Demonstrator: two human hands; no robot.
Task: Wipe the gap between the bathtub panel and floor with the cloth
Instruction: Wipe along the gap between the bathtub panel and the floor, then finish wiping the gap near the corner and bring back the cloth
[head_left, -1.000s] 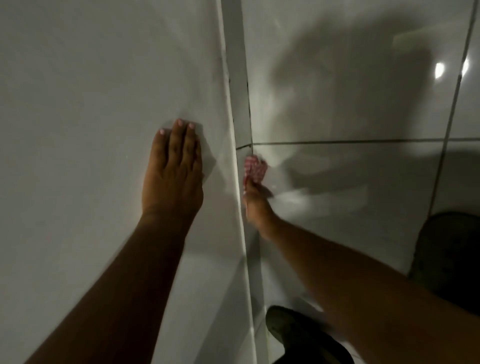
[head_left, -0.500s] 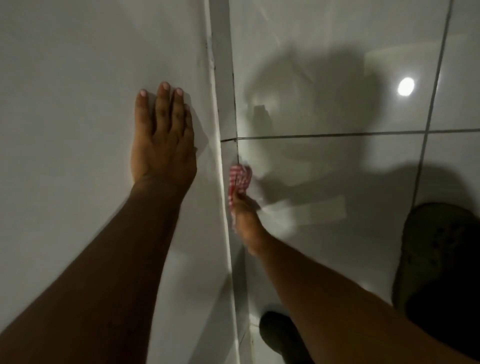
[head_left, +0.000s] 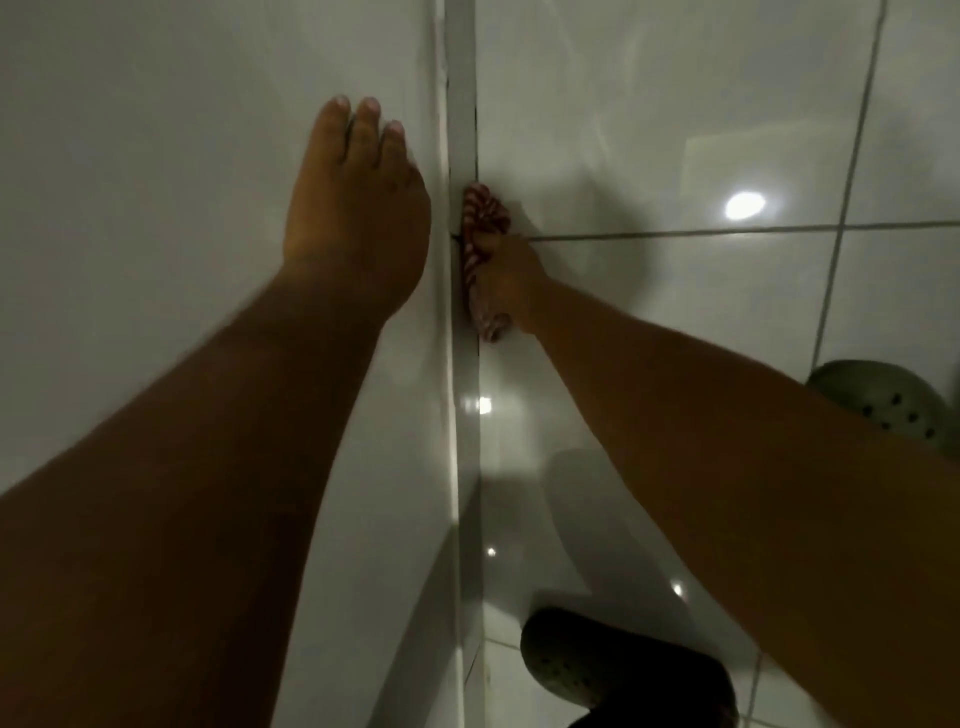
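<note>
The white bathtub panel (head_left: 182, 182) fills the left half of the view. Its lower edge meets the glossy tiled floor (head_left: 649, 130) along a narrow dark gap (head_left: 465, 364) that runs up the middle. My left hand (head_left: 358, 218) lies flat on the panel with the fingers stretched out, holding nothing. My right hand (head_left: 506, 283) is shut on a red and white checked cloth (head_left: 480, 213) and presses it against the gap, just where a floor grout line meets it. Part of the cloth sticks out above and below my fist.
Two dark green clogs stand on the floor, one at the bottom centre (head_left: 597, 670) and one at the right edge (head_left: 883, 400). Grey grout lines cross the tiles. A lamp's bright reflection (head_left: 745, 205) shines on the floor.
My right hand has slid the cloth along the gap away from me, up to the cross grout line. My left hand has shifted forward on the panel beside it.
</note>
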